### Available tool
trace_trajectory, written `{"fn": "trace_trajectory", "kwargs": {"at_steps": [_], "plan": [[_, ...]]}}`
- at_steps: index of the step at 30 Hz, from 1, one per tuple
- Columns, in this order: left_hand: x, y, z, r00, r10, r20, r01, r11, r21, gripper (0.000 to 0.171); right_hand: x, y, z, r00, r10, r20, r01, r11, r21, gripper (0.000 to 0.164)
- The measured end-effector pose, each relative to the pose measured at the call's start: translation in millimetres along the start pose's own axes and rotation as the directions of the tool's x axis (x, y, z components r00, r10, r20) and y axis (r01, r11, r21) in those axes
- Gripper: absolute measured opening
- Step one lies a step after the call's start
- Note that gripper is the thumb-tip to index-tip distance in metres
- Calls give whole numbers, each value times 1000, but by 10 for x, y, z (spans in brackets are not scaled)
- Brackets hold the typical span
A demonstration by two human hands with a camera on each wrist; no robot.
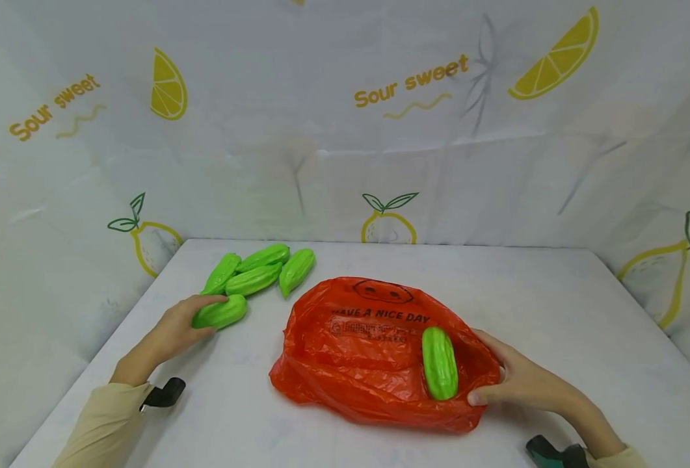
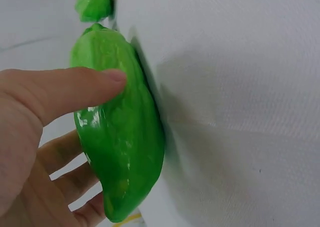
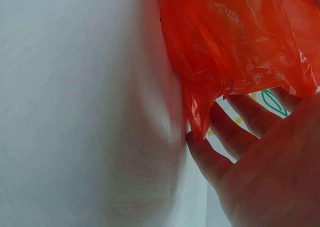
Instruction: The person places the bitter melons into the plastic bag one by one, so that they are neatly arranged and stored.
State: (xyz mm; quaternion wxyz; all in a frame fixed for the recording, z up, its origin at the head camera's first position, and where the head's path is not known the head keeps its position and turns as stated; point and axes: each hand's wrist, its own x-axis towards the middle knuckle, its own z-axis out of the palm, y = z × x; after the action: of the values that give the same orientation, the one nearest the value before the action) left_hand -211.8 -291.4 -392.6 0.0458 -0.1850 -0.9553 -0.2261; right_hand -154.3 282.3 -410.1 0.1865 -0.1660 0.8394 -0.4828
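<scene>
Head view: toward eight o'clock the left hand (image 1: 172, 331) pinches a green gourd (image 1: 227, 312); four more gourds (image 1: 255, 279) lie at its one o'clock. Toward six, I see a red bag (image 1: 356, 374), another gourd (image 1: 440, 367) inside; toward four, the right hand (image 1: 520, 383), fingers spread, touches its edge.

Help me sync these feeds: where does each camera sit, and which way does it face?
Head: worn on the head, facing forward and down at the white table; left hand, right hand and beige cloth sleeves show.
Left wrist: on that wrist, facing the glossy green ridged gourd in the left hand; the hand's thumb and fingers show.
Right wrist: on that wrist, facing the crinkled red plastic bag; the right hand's fingers show.
Shared: the held gourd in head and left wrist; the bag in head and right wrist.
</scene>
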Motion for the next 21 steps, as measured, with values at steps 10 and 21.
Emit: {"fn": "trace_trajectory", "kwargs": {"at_steps": [10, 21], "plan": [[11, 29, 47, 998, -49, 43, 52, 996, -78, 57, 2, -2, -4, 1000, -6, 5, 6, 1000, 4, 91], [20, 71, 69, 996, -67, 58, 71, 996, -57, 63, 5, -2, -1, 1000, 0, 7, 0, 1000, 10, 92]]}}
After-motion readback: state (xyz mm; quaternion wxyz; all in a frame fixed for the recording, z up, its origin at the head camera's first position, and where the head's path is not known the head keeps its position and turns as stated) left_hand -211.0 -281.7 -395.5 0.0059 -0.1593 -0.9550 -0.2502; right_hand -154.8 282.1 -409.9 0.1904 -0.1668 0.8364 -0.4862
